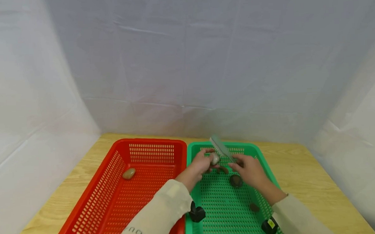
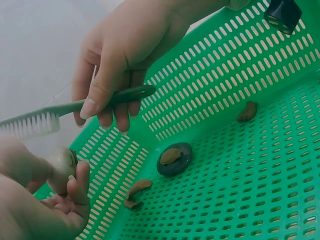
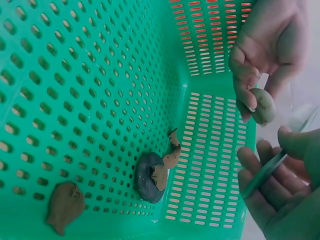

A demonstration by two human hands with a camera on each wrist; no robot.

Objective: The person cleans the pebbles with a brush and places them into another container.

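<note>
Over the far end of the green basket (image 1: 227,207), my left hand (image 1: 202,162) grips a pale, rounded stone (image 1: 215,159) between thumb and fingers. Brownish marks show on the stone in the right wrist view. My right hand (image 1: 250,170) holds a green brush (image 2: 75,106) by its handle, its white bristles facing down toward the left hand. A small gap separates bristles and stone in the left wrist view. Below the hands, a dark round stone (image 3: 145,182) lies in the green basket with a brown clump (image 3: 159,177) on top.
Loose brown, clay-like pieces (image 2: 137,192) lie near the dark stone, and another brown lump (image 3: 66,206) sits along the basket's side. A red basket (image 1: 146,181) stands directly left, with a tan stone (image 1: 128,173) inside. White sheeting (image 1: 185,68) surrounds the wooden table (image 1: 298,182).
</note>
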